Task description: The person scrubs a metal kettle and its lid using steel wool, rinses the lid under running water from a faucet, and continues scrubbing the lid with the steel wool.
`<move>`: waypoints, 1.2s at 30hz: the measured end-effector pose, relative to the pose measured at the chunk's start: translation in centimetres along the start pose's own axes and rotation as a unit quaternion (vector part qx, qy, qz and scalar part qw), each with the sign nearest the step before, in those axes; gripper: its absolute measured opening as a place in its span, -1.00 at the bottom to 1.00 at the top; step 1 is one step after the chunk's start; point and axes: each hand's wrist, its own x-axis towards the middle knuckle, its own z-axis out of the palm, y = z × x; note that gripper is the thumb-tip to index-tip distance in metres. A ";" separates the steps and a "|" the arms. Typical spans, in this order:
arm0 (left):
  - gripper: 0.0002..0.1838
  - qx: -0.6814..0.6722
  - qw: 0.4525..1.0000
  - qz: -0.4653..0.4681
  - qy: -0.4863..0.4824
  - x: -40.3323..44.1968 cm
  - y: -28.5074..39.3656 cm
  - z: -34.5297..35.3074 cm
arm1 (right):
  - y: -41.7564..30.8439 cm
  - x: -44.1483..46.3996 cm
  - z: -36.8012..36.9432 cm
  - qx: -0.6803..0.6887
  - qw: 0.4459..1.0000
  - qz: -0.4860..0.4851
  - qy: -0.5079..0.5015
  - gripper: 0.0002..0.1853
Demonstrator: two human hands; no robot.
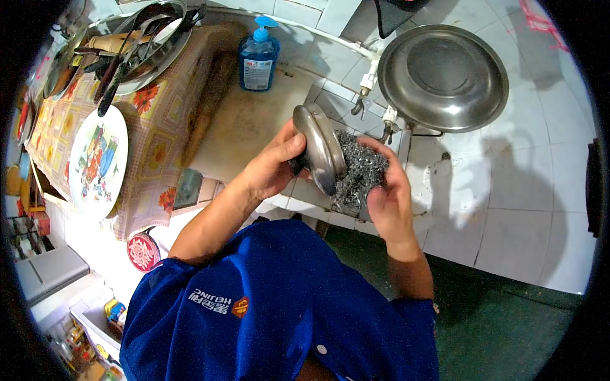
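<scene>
My left hand (274,160) grips a shiny metal pot lid (319,147) from its left side, with the thumb on its outer face. The lid is turned on edge, and part of a dark knob shows beside the palm. In my right hand (395,198) is a large tangle of steel wool (359,170), with the fingers curved around its right side. The steel wool lies against the right-hand face of the lid, so that face is mostly hidden. Both hands are held in front of my blue shirt.
Above the hands are two taps (389,120) and a large metal pan (454,70) against white tiles. A blue pump bottle (258,60) stands at the upper middle. On the left, a flowered tablecloth (155,140) carries a bowl of utensils (175,51) and a decorated plate (98,162).
</scene>
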 end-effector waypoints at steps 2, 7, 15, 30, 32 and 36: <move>0.03 0.006 1.000 -0.001 -0.007 -0.1 0.0 0.0 | -0.1 -0.2 -0.1 0.024 0.998 0.014 -0.053 0.01; 0.04 0.023 1.000 -0.009 -0.015 -0.3 -0.3 0.2 | -0.3 -0.2 -0.9 -0.003 0.994 0.067 -0.090 -0.10; 0.08 0.032 0.999 0.004 -0.009 -0.3 -1.0 0.0 | 0.9 -0.3 0.0 -0.071 0.996 0.058 -0.014 -0.37; 0.49 0.297 0.941 0.156 -0.055 0.5 1.2 -0.3 | 1.0 -1.1 1.2 -0.073 0.997 0.010 0.033 -0.44; 0.49 0.324 0.932 0.156 -0.050 0.6 1.2 -0.8 | 0.9 -1.4 1.4 -0.071 0.997 0.017 0.040 -0.45; 0.47 0.043 0.989 0.094 -0.109 0.8 0.1 0.2 | 1.4 -1.7 1.8 -0.060 0.998 -0.007 0.032 -0.46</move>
